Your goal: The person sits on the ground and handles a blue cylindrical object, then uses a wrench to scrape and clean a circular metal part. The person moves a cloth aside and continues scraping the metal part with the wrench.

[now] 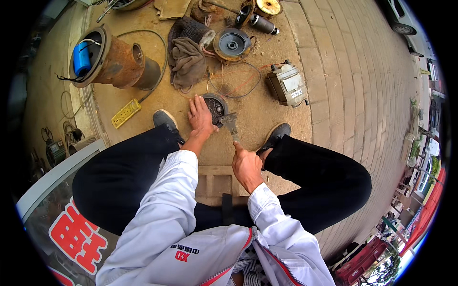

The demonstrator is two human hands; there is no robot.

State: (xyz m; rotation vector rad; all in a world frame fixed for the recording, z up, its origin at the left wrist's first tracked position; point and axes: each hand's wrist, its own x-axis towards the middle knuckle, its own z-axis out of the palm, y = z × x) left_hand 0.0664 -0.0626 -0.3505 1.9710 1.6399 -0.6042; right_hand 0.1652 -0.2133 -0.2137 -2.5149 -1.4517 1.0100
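A round dark metal cover (pixel 218 107) with a raised rim and a rough, dirty inside lies on the ground between my feet. My left hand (pixel 200 117) is braced against its left side, fingers stretched along the rim and the thumb at the near edge. My right hand (pixel 247 168) is closed round the handle of a scraper (pixel 231 125) with a flat, worn blade. The blade's end lies at the right near edge of the cover; whether it touches the rim I cannot tell.
Beyond the cover are a grey rag (pixel 187 62), a round pump part (pixel 232 44) and loose wires. A grey box-shaped meter (pixel 287 86) stands at right. At left are a rusty motor housing (pixel 119 62), a blue capacitor (pixel 81 59) and a yellow power strip (pixel 126 113).
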